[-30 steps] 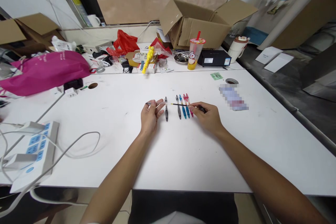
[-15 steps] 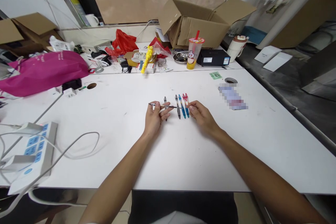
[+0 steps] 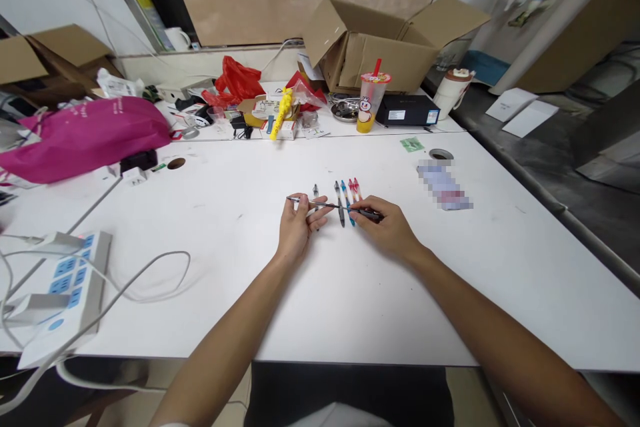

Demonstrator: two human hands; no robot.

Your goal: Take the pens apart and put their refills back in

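Hands | left grip (image 3: 299,227) pinching refill (image 3: 325,205) | right grip (image 3: 387,230) clasping pen barrel (image 3: 369,215) | over pens (image 3: 347,197) on bench (image 3: 350,293)

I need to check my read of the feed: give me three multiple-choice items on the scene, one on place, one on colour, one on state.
1. Where do the loose pens lie?
A. in the cardboard box
B. on the white table, behind the hands
C. on the power strip

2. What colour is the bag at far left?
A. pink
B. green
C. black

3. How is the thin pen held?
A. flat on the table, untouched
B. in the left hand alone
C. between both hands

Answers: 1 B, they rest on the table. 2 A, plainly pink. 3 C, left hand and right hand pinch its two ends.
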